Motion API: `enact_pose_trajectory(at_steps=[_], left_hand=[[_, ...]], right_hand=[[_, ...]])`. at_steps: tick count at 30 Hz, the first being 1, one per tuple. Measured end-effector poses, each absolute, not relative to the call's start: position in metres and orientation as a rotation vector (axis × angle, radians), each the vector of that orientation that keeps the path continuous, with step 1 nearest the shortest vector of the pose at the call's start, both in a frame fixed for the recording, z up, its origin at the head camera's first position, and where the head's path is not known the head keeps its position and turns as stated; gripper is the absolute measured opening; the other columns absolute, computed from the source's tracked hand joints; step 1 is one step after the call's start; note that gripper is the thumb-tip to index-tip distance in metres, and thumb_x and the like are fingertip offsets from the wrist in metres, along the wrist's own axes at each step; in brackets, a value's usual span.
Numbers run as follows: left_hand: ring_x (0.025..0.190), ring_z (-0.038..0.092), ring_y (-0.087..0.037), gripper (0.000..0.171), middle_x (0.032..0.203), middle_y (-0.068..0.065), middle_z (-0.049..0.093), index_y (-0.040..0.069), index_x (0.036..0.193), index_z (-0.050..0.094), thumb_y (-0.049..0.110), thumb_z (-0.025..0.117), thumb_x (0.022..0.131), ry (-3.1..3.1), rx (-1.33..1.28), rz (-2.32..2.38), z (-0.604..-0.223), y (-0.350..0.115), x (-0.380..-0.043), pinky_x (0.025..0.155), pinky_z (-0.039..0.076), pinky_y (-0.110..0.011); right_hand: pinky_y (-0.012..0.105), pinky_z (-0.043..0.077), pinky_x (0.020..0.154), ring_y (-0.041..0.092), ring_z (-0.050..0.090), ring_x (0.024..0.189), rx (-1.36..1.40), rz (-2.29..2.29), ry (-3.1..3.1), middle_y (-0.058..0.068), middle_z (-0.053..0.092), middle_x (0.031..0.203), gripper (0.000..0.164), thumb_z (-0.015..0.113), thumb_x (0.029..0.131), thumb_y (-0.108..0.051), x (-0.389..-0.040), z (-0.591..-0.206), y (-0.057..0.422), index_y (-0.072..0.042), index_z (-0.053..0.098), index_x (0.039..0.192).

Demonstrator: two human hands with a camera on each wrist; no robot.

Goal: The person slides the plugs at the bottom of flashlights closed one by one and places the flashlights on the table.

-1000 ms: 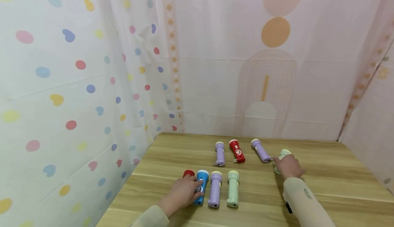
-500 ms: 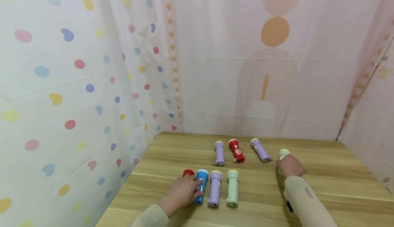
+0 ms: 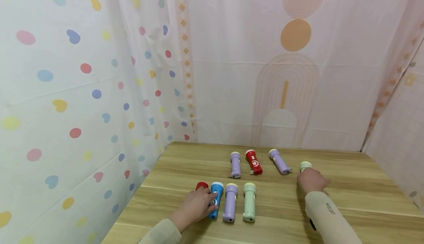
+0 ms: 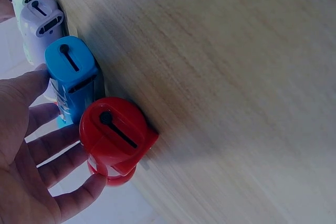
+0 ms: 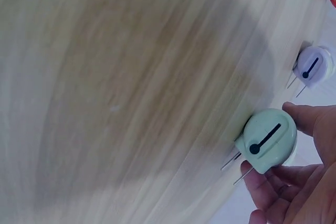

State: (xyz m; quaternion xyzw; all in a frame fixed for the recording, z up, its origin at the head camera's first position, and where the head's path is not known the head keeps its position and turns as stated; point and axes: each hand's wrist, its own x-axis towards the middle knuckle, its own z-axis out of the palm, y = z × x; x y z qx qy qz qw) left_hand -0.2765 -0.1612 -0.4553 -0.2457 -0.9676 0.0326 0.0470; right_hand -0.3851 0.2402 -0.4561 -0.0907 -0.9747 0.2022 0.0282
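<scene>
My left hand (image 3: 193, 205) rests on a red flashlight (image 4: 115, 129) and the blue flashlight (image 3: 216, 190) beside it, fingers loosely extended over both. In the head view only the red one's head shows past the hand. To the right lie a purple flashlight (image 3: 230, 201) and a green flashlight (image 3: 249, 201), side by side in the same row. At the right, my right hand (image 3: 312, 180) grips another green flashlight (image 5: 270, 137) between thumb and fingers. Two metal plug pins stick out of its tail end in the right wrist view.
Farther back on the wooden table (image 3: 347, 177) lie a purple flashlight (image 3: 236, 165), a red flashlight (image 3: 254, 162) and a tilted purple flashlight (image 3: 279, 161), plug pins folded out. Patterned curtains (image 3: 232, 89) hang behind the table and at both sides.
My right hand has drawn its thumb in from beside the tilted purple flashlight and closed round the green flashlight. The left hand stays on the red and blue flashlights.
</scene>
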Motion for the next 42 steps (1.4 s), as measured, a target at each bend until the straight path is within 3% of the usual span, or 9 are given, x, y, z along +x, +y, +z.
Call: enact_pose_trajectory(at_steps=[16, 26, 42], left_hand=[[0.096, 0.061, -0.022, 0.045, 0.113, -0.008, 0.066, 0.017, 0.126, 0.069, 0.045, 0.068, 0.091, -2.9, -0.764, 0.088, -0.46, -0.161, -0.28, 0.069, 0.054, -0.039], [0.096, 0.061, -0.023, 0.045, 0.113, -0.009, 0.067, 0.016, 0.125, 0.069, 0.045, 0.069, 0.091, -2.877, -0.769, 0.074, -0.463, -0.161, -0.279, 0.069, 0.054, -0.04], [0.094, 0.059, -0.023, 0.046, 0.113, -0.009, 0.066, 0.014, 0.127, 0.069, 0.044, 0.068, 0.092, -2.894, -0.758, 0.061, -0.462, -0.16, -0.277, 0.069, 0.054, -0.04]], right_hand=[[0.078, 0.026, 0.095, 0.053, 0.061, 0.098, -0.32, 0.611, -3.008, 0.034, 0.065, 0.099, 0.042, 0.06, 0.094, -0.029, -0.383, -0.45, 0.247, 0.012, 0.065, 0.091], [0.068, 0.035, 0.088, 0.041, 0.062, 0.085, -0.332, 0.684, -2.96, 0.021, 0.064, 0.081, 0.035, 0.056, 0.092, -0.028, -0.373, -0.442, 0.242, 0.004, 0.06, 0.079], [0.06, 0.039, 0.08, 0.033, 0.057, 0.074, -0.32, 0.776, -2.885, 0.018, 0.061, 0.079, 0.032, 0.055, 0.088, -0.027, -0.352, -0.437, 0.226, 0.005, 0.057, 0.086]])
